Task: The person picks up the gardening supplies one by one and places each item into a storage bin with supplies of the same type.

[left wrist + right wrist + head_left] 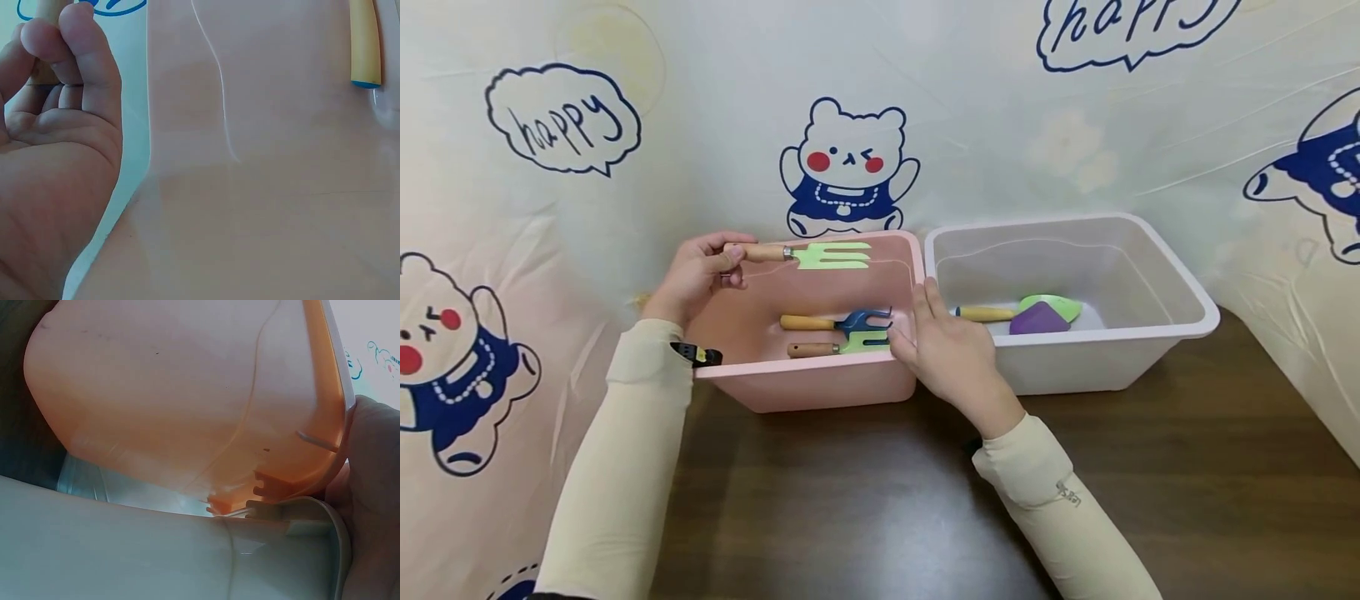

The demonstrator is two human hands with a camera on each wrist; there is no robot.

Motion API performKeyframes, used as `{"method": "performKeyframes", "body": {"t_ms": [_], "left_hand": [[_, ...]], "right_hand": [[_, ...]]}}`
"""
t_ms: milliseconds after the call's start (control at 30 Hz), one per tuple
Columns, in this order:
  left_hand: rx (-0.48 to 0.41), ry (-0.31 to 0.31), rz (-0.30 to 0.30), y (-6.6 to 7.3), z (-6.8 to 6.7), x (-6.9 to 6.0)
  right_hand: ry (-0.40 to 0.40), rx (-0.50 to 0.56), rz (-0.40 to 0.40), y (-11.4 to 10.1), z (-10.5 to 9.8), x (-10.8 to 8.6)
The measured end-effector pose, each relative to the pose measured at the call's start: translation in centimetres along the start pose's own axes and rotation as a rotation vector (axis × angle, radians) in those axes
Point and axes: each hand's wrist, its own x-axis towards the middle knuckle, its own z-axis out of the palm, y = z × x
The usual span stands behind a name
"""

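Observation:
My left hand (696, 271) holds a light green hand fork (833, 256) by its wooden handle above the far side of the pink bin (827, 387), tines pointing right. In the left wrist view, fingers of the left hand (56, 162) curl around the handle (44, 72). Inside the pink bin lie a blue hand rake (859, 322) with a yellow handle and another green hand fork (859, 342). My right hand (953, 354) rests with straight fingers over the near corner where the pink bin meets the white bin (1075, 364); its underside is hidden.
A purple shovel blade (1040, 319), a green shovel blade (1063, 307) and a yellow handle (985, 314) lie in the white bin. Both bins stand side by side on a dark wooden table (850, 500). A printed cloth (985, 125) hangs close behind them.

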Motion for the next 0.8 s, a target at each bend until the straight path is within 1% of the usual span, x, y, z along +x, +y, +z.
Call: {"method": "performKeyframes", "body": {"t_ms": [100, 233, 333, 467, 600, 667, 800], "left_hand": [[-0.008, 0.011, 0.012, 0.0, 0.2, 0.0], [0.005, 0.015, 0.028, 0.2, 0.6, 0.0], [0.039, 0.030, 0.026, 0.4, 1.0, 0.0], [0.121, 0.055, 0.016, 0.7, 1.8, -0.2], [0.148, 0.053, 0.022, 0.7, 2.7, 0.1], [0.140, 0.051, 0.023, 0.7, 3.0, 0.3], [0.175, 0.060, 0.004, 0.7, 3.1, 0.3]], "right_hand": [[-0.003, 0.005, -0.002, 0.0, 0.0, 0.0], [0.001, 0.007, -0.004, 0.1, 0.1, 0.0], [0.017, 0.010, -0.010, 0.2, 0.1, -0.1], [0.029, 0.004, -0.012, 0.2, 0.0, -0.1], [0.034, 0.007, -0.011, 0.2, 0.0, 0.0], [0.031, 0.011, -0.008, 0.2, 0.0, 0.0], [0.012, 0.014, -0.007, 0.1, 0.1, 0.1]]}}
